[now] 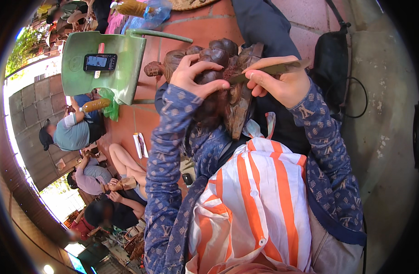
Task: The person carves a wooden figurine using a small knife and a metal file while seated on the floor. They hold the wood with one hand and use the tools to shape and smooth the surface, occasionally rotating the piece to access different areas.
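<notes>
A dark brown wooden carving (210, 107) with rounded, bulging forms rests against my lap, and a small carved head (153, 69) sticks out at its left. My left hand (195, 75) curls over the carving's upper side, its thumb pointing right. In my right hand (282, 82) is a thin, flat, greyish-brown blade-like tool (285, 67), pinched between thumb and fingers. The tool's narrow end reaches the middle of the carving, close to my left thumb. A lighter, flat wooden base (239, 112) runs along the carving's right side.
To the left stands a green plastic chair (74, 77) with a phone (100, 62) on its seat. Bottles of amber liquid (131, 8) lie near plastic bags. Several people sit farther left. A black bag (330, 59) lies at the right by a grey concrete surface (387, 114).
</notes>
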{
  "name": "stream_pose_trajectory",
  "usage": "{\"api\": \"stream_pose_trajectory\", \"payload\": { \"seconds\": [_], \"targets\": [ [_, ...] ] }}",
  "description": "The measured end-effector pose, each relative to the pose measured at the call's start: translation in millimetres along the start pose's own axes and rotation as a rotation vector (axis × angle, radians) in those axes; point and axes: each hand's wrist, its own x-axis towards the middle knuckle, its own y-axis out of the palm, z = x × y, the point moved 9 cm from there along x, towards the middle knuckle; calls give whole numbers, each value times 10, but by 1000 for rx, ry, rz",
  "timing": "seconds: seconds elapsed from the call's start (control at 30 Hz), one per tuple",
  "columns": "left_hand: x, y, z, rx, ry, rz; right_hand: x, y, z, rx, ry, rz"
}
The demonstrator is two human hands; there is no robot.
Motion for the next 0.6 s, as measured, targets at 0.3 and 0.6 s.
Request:
{"api": "stream_pose_trajectory", "payload": {
  "seconds": [0.3,0.6],
  "targets": [
    [-30,50,-37,70,-55,-86,9,-20,99,-169,-138,-61],
    [10,15,17,-31,-65,18,40,38,81,-97,-115,-44]
  ]
}}
